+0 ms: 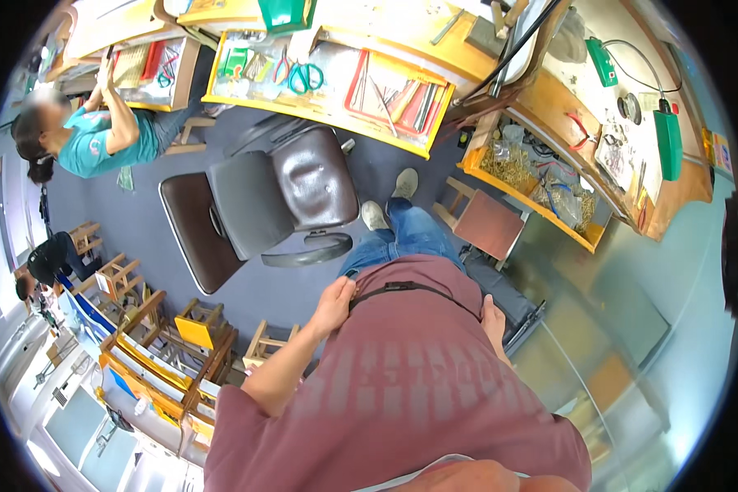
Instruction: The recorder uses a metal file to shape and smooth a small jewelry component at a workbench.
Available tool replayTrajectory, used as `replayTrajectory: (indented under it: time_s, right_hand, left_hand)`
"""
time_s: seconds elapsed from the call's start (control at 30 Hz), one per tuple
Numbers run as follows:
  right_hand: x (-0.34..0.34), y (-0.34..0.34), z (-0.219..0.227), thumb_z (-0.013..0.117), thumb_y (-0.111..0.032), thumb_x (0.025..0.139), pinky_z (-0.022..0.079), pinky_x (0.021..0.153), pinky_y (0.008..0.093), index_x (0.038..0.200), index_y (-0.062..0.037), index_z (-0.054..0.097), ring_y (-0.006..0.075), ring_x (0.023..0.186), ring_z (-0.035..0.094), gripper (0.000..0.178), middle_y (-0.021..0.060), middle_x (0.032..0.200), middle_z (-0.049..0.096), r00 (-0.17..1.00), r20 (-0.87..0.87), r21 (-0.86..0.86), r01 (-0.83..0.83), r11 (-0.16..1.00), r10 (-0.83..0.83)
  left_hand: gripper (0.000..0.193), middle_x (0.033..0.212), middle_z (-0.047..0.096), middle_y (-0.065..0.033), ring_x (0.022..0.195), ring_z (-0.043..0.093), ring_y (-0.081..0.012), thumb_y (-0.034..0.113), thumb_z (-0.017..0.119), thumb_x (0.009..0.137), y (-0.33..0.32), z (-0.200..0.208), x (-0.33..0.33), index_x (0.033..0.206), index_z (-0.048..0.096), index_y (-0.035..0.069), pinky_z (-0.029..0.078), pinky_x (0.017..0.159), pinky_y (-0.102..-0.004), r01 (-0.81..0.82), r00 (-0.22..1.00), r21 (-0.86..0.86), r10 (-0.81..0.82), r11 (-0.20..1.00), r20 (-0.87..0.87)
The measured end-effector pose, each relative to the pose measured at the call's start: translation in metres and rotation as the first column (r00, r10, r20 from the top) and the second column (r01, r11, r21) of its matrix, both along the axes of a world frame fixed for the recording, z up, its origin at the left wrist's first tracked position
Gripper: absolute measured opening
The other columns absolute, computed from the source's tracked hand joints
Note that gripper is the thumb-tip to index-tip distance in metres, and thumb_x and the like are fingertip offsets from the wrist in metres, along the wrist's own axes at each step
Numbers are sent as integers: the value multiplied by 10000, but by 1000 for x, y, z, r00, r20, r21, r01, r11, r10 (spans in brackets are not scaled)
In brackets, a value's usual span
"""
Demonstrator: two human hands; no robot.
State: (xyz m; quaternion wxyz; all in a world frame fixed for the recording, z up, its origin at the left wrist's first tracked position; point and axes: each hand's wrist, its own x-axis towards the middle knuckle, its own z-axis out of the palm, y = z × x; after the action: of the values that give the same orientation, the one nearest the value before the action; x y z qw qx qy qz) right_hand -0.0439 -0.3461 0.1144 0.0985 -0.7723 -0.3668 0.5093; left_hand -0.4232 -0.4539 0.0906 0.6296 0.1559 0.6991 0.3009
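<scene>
The strap (400, 286) crosses the shirt (410, 321) at the waist. The left hand (334, 305), loosely curled, and right hand (492, 320), partly hidden, flank it; whether either of the 2 grips, I cannot tell.

A blue-grey floor (246, 310) spreads beneath a brown-and-grey padded chair (250, 205). A wooden table (385, 22) with an open drawer (320, 120) runs along the top; a second table (685, 190) stands at right, near a pale wall (701, 275). A yellow-seated stool (193, 330) stands at lower left.
</scene>
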Motion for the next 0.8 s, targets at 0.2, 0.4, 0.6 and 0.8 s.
replayTrajectory:
  time_s: [0.2,0.4,0.6,0.8]
  right_hand:
    - [-14,60,-16,542,-457,1079,339,564,348,644,-8,501,100,626,386,627,-16,604,426,990,-99,-31,-101,994,98]
    - [-56,130,6,552,-487,1065,376,556,390,659,26,516,126,600,410,655,51,580,418,911,-111,28,-397,917,397]
    - [-103,165,1,568,-470,1052,420,576,419,667,33,545,192,555,463,634,142,572,458,843,-171,117,-497,860,511]
    - [-135,178,-37,590,-496,1033,446,593,462,671,30,601,290,548,532,638,204,601,558,814,-205,31,-549,835,543]
  left_hand:
    - [328,771,564,-42,769,515,-128,252,509,1101,9,21,1,885,556,10,457,717,-317,-54,991,14,55,998,-120]
    - [326,767,548,-17,763,488,-105,239,506,1104,-6,18,7,855,533,30,446,689,-303,-232,961,-67,218,970,-171]
    - [299,746,511,5,733,462,-95,216,502,1106,-6,9,-15,865,520,41,430,657,-307,-282,941,-137,247,949,-231]
    - [304,679,514,1,609,485,-90,218,486,1115,95,33,-77,847,504,75,425,553,-298,-111,907,-158,35,981,-419]
